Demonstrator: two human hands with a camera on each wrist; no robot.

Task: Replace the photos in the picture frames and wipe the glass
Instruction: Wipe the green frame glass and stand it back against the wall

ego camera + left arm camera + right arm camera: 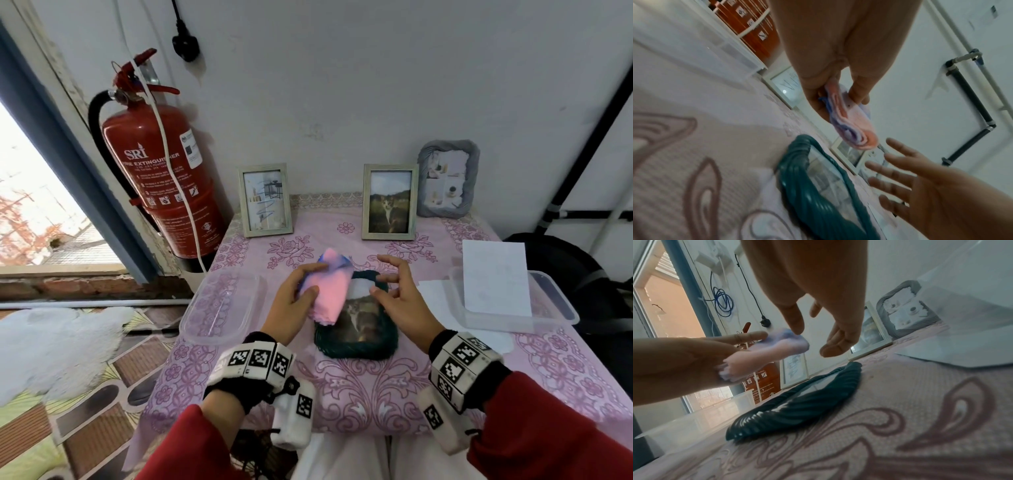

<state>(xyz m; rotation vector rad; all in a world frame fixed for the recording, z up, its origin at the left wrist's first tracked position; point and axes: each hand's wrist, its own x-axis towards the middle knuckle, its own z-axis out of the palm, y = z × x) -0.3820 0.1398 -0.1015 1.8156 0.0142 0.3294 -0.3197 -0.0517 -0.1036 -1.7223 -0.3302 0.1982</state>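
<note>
A dark green ribbed picture frame [359, 342] lies flat on the pink tablecloth, glass up, with a cat photo inside. My left hand [294, 294] grips a folded pink and blue cloth [327, 287] and holds it above the frame's left side; the cloth [851, 123] hangs clear of the glass in the left wrist view. My right hand [397, 291] hovers open over the frame's right edge, fingers spread, holding nothing. In the right wrist view the cloth [764, 356] is left of my open fingers [838, 340] and the green frame [797, 405] lies below.
Two pale wooden frames [265, 200] [389, 201] and a grey ribbed frame [447, 178] stand at the back against the wall. A clear plastic tray [219, 308] sits left, another [548, 308] right with white paper [495, 277]. A red fire extinguisher [164, 181] hangs at left.
</note>
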